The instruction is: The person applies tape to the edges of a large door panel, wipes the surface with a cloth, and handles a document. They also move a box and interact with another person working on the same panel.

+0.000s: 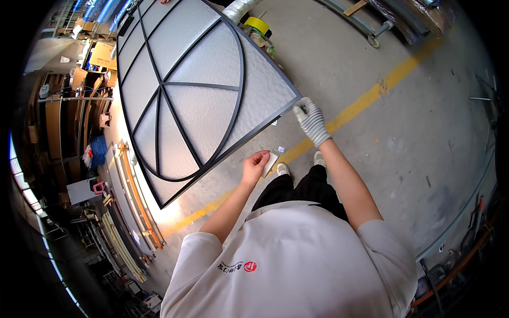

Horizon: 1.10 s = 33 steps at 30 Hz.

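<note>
A large dark-framed panel of textured glass [199, 69] stretches away in front of me, with thin black bars and a curved black arc across it. My right hand [310, 119], in a grey-and-white striped work glove, is closed on the panel's near right corner. Bare and pinched, my left hand [256, 164] is just short of the panel's near edge. Between its fingertips is a small pale piece [271, 163] that looks like paper or a sticker. A small white label [281, 149] shows just beyond it; what it sits on is unclear.
Another person's hand [165, 1] shows at the panel's far edge. Beyond the panel is a yellow tape roll [257, 25]. Long strips and profiles [127, 212] lie at left, near shelving with cardboard [104, 55]. A wheeled rack [366, 26] stands far right; a yellow line [371, 95] crosses the floor.
</note>
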Motion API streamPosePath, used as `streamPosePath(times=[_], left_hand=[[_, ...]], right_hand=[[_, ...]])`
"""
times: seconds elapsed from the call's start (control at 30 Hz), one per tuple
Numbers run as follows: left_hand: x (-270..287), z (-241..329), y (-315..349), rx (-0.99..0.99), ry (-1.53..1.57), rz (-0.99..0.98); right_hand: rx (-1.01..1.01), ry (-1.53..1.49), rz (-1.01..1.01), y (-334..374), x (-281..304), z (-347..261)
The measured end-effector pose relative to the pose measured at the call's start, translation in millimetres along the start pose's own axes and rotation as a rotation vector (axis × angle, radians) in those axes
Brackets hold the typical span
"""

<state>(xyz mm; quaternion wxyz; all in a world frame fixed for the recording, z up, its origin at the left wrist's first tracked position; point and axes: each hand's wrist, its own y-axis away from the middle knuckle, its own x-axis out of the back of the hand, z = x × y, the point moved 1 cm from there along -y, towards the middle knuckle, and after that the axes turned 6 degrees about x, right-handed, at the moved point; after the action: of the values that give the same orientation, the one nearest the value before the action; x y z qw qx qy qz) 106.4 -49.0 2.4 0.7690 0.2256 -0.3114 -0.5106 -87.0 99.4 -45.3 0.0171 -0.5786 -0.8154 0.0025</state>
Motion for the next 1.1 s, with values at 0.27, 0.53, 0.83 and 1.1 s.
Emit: streamPosePath(times=[0.27, 0.53, 0.83, 1.1], left_hand=[[-9, 15, 2, -0.164, 0.070, -0.267], [-33, 66, 19, -0.384, -0.166, -0.157], [-36, 68, 29, -0.452, -0.206, -0.309], [-35, 113, -4, -0.388, -0.696, 0.194]], right_hand=[[-0.062, 0.228, -0.538, 48, 6, -13], [0.119, 0.428, -0.483, 59, 24, -69], [0.015, 0.421, -0.219, 43, 25, -51], [-0.062, -0.047, 0.062, 4, 15, 1]])
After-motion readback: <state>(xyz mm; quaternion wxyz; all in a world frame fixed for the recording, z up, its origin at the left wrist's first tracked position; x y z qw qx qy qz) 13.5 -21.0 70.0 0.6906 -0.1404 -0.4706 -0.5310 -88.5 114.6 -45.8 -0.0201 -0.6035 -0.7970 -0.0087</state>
